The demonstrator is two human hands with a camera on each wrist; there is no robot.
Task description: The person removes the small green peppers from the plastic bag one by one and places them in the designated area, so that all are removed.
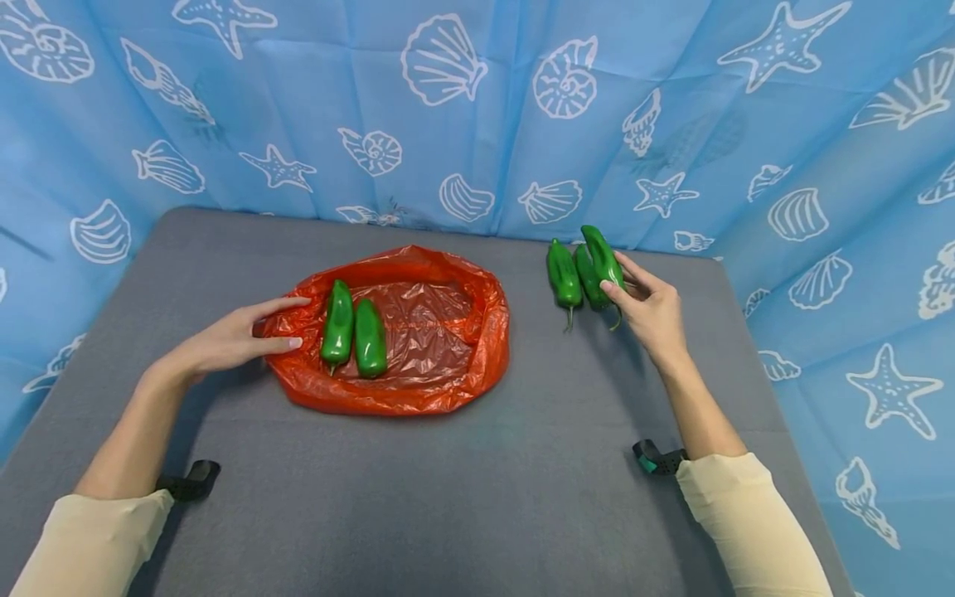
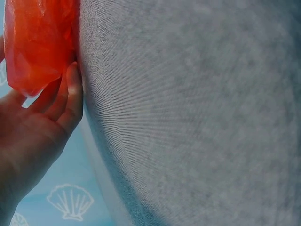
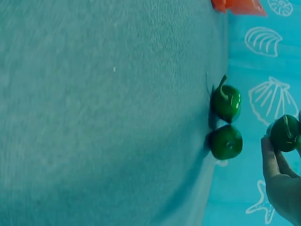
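A red plastic bag (image 1: 488, 332) lies spread with its mouth facing up, and two green peppers (image 1: 338, 323) rest inside its left part. My left hand (image 1: 231, 332) holds the bag's left edge, thumb and index finger over the plastic; in the left wrist view its other fingers (image 2: 70, 94) lie low, close to the table. At the back right, my right hand (image 1: 649, 307) pinches a green pepper (image 1: 603, 257) between thumb and fingers, raised off the table. Just left of it, two more green peppers (image 1: 563, 274) lie side by side, stems toward me.
The grey table (image 1: 448, 497) carries everything. Behind and beside it hangs a blue curtain (image 1: 507, 149) with white shells and starfish. A black wrist device (image 1: 190, 481) is on the left forearm, another (image 1: 658, 458) on the right.
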